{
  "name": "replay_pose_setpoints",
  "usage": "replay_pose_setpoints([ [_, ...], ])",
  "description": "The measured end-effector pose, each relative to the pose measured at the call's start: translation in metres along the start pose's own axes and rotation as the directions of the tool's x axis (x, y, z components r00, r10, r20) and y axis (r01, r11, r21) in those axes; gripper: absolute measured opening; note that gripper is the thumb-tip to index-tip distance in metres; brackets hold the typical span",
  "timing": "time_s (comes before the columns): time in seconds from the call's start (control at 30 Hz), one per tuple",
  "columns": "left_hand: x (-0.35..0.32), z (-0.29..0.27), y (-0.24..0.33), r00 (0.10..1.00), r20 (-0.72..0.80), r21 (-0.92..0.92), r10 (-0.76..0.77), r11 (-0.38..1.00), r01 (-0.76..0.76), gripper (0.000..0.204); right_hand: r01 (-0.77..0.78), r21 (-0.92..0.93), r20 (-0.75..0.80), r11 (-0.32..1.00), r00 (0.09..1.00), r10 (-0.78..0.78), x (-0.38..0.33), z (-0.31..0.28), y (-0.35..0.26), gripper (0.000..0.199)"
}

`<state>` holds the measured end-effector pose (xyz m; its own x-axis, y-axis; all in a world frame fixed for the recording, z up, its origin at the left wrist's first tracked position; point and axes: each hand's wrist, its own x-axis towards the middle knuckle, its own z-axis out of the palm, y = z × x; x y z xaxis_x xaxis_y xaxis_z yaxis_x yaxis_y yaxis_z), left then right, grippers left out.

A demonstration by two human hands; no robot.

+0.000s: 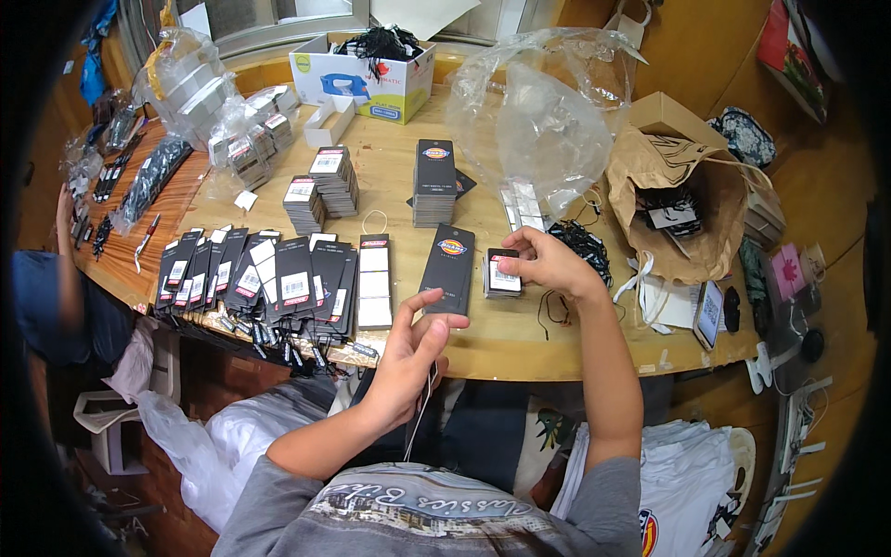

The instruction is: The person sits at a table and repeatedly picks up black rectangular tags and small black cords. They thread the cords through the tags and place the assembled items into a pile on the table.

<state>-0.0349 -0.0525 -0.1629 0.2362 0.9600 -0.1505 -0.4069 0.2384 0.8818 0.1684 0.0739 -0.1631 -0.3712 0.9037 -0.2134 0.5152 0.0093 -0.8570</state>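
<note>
My right hand (560,267) pinches a small black-and-white tag (502,264) at the top of a little stack, thumb and fingertips on its right edge. My left hand (408,357) hovers at the table's front edge, thumb and forefinger spread near a big black hang tag (450,269) with an oval emblem. A thin white cord (425,404) hangs down from this hand, seemingly caught in the curled fingers; its upper end is hidden. Left of the black tag lies a long tag with white stickers (375,283) and a string loop. Behind stands a tall stack of black tags (434,186).
Fanned black tags (295,283) overhang the front edge at left. Stickered stacks (334,181), a carton (362,79) and clear bags (548,121) stand behind. Black cords (583,246), a paper bag (677,195) and a phone (708,316) are at right. Another person's arm (65,218) shows far left.
</note>
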Motion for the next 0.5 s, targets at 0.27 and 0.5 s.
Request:
replay_pose_setpoints([
  [0.27,0.036,0.008,-0.001,0.940,-0.300,-0.127,0.163,0.970,-0.209,0.029,0.384,0.233,-0.397,0.893,0.876,-0.274,-0.080,0.050,-0.039,0.056],
  [0.5,0.045,0.024,-0.011,0.969,-0.197,-0.252,0.149,0.947,-0.197,0.022,0.395,0.243,-0.464,0.886,0.849,-0.252,-0.097,0.102,-0.026,0.048],
])
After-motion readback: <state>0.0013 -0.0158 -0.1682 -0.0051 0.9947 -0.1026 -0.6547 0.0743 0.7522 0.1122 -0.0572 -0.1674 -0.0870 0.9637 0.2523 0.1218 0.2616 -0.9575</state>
